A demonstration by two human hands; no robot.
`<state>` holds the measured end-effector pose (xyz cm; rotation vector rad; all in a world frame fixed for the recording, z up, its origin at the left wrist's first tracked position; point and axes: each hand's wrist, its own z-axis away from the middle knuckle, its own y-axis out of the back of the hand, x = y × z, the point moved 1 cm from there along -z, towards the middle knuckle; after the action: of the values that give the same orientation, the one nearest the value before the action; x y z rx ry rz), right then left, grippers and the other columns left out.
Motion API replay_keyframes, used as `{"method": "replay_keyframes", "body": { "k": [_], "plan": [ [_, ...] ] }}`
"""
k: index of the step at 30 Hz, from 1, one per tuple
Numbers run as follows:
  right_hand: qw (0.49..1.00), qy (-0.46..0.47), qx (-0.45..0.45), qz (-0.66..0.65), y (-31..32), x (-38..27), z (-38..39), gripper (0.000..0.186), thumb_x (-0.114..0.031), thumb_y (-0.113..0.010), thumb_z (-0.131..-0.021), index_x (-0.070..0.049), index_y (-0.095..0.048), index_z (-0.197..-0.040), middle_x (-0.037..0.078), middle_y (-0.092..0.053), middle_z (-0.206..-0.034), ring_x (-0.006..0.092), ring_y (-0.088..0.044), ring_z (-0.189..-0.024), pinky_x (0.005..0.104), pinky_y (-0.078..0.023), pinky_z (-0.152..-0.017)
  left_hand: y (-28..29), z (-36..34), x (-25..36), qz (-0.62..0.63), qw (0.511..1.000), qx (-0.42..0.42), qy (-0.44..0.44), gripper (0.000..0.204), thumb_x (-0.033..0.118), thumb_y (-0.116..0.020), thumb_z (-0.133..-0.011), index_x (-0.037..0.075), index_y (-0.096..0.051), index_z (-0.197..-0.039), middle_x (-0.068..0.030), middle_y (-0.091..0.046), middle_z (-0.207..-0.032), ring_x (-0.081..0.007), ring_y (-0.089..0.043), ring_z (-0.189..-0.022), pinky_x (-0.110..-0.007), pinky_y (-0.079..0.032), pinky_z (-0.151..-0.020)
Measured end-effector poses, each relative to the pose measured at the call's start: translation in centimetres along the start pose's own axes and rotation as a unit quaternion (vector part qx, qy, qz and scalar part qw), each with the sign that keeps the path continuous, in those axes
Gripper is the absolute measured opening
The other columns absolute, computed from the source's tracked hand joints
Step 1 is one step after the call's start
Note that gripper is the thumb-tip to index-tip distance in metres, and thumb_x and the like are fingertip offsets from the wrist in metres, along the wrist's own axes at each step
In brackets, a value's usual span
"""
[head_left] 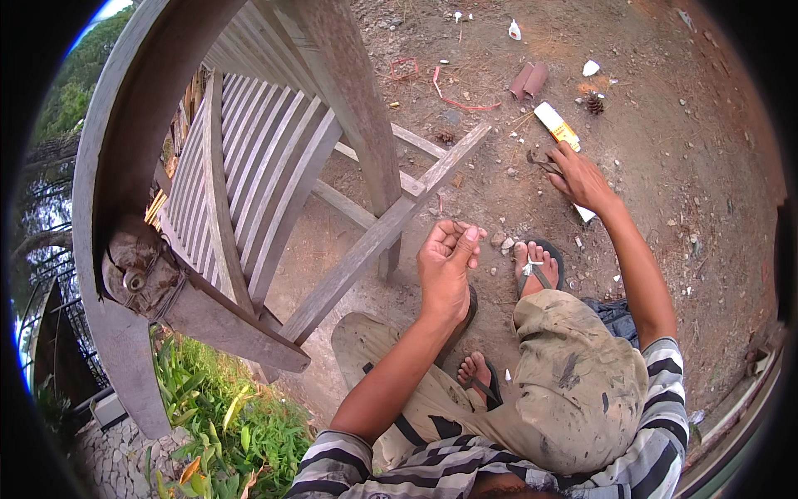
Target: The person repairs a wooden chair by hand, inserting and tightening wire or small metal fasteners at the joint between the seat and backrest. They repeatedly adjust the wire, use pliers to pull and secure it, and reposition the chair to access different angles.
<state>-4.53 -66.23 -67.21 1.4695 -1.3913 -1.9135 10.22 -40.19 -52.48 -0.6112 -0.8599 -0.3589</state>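
Observation:
My left hand (446, 270) is raised beside the wooden chair, thumb pressed against curled fingers. Whatever it pinches, if anything, is too small to make out. Low over the dirt on the right, my right hand (584, 179) has its fingers round a dark metal tool (542, 162) that looks like pliers; its tips stick out past the thumb. Under that hand lies a long white and yellow package (559, 127), partly covered by the fingers. The weathered slatted chair (274, 158) is tipped over at the left, and wire is wound round a joint (140, 279) of its curved frame.
A red strap (465, 106), a brown curved piece (529, 81), a pine cone (593, 103) and a small white bottle (514, 31) lie scattered ahead on the dirt. Green plants (224, 416) grow at the lower left. My sandalled feet (539, 264) are between the hands.

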Motion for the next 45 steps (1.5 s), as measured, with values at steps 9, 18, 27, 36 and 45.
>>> {"method": "replay_keyframes", "body": {
  "k": [9,18,27,36,45],
  "plan": [
    [0.861,-0.061,0.020,-0.505,7.7,-19.6,-0.1,0.029,-0.021,-0.086,-0.087,-0.001,-0.072,-0.102,-0.001,-0.063,-0.075,0.0047,-0.055,-0.066,0.0249,-0.044,-0.058,-2.1,0.5,3.4,0.075,0.992,0.008,-0.099,0.015,0.006,-0.072,-0.098,0.005,-0.058,-0.103,-0.0063,-0.069,-0.096,-0.0069,-0.058,-0.077,-0.022,-0.043,-0.063],
    [0.856,-0.046,0.008,-0.515,8.2,-21.2,0.2,0.018,-0.016,-0.082,-0.089,0.000,-0.073,-0.091,0.001,-0.064,-0.075,0.0083,-0.056,-0.066,0.0279,-0.044,-0.059,-1.3,1.8,3.5,0.093,0.990,-0.010,-0.108,0.016,0.007,-0.075,-0.097,0.002,-0.062,-0.105,-0.0039,-0.068,-0.095,-0.0076,-0.060,-0.078,-0.023,-0.046,-0.065],
    [0.892,0.004,-0.057,-0.449,11.2,-19.8,1.0,0.017,-0.012,-0.079,-0.087,0.000,-0.067,-0.088,0.003,-0.063,-0.077,0.0136,-0.058,-0.071,0.0314,-0.046,-0.066,0.4,4.7,2.9,-0.168,0.982,-0.075,-0.042,0.028,0.007,-0.076,-0.096,0.002,-0.063,-0.120,-0.0017,-0.066,-0.097,-0.0059,-0.060,-0.082,-0.023,-0.048,-0.068],
    [0.863,-0.018,-0.057,-0.502,11.6,-22.4,1.7,0.019,-0.014,-0.079,-0.090,0.000,-0.066,-0.090,0.005,-0.067,-0.083,0.0140,-0.062,-0.076,0.0322,-0.050,-0.070,-0.8,6.1,5.1,-0.196,0.965,-0.091,-0.151,0.039,0.012,-0.073,-0.098,0.000,-0.058,-0.132,-0.0181,-0.060,-0.138,-0.0243,-0.062,-0.126,-0.033,-0.055,-0.097],
    [0.859,0.065,0.057,-0.505,11.0,-21.9,1.2,0.015,-0.012,-0.077,-0.092,-0.001,-0.068,-0.096,0.004,-0.065,-0.089,0.0123,-0.061,-0.082,0.0284,-0.048,-0.070,-2.2,4.8,6.2,0.071,0.986,-0.063,-0.135,0.014,0.006,-0.063,-0.103,0.001,-0.060,-0.116,-0.0175,-0.072,-0.111,-0.0217,-0.073,-0.096,-0.030,-0.058,-0.079]
  ]
}}
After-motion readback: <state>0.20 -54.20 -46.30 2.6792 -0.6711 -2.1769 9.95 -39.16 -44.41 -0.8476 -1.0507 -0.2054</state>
